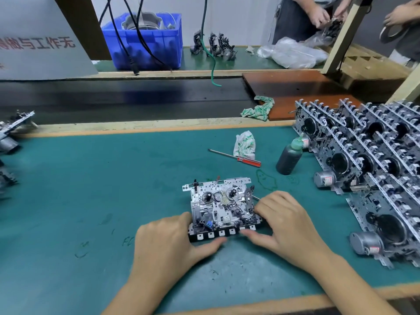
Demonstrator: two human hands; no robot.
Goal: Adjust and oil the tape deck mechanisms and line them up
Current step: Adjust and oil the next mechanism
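Mechanism (221, 205) — bare metal plate, black keys, flat on mat (91, 189).

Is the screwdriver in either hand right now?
No: the red-handled screwdriver lies on the green mat beside the oil bottle, while the left hand and right hand both hold the tape deck mechanism.
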